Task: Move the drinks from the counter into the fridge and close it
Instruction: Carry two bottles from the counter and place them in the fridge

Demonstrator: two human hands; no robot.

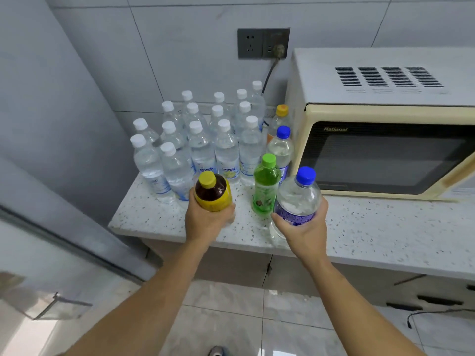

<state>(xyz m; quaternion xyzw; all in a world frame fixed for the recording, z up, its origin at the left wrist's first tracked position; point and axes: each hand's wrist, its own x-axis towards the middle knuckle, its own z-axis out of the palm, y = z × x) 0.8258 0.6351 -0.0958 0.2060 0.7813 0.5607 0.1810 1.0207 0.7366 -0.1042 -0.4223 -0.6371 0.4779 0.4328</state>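
Bottles are crowding the bench (359, 227), and I am taking two at once to save trips. My left hand (205, 222) is wrapping its fingers around the yellow-capped bottle (212, 191), which is holding a dark brown drink, gripping low on the yellow label. My right hand (303, 227) is curling around the blue-capped bottle (298, 196) of clear liquid, at three o'clock from the first. Between them the green bottle (266, 186) is standing upright on the bench, full of green drink. At twelve o'clock the white-capped water bottles (200, 140) are clustering, with another blue-capped one (281, 147) and an orange-capped one (280, 116) beside the microwave (385, 150). At eight o'clock what I judge to be the fridge door (51, 265) is showing.
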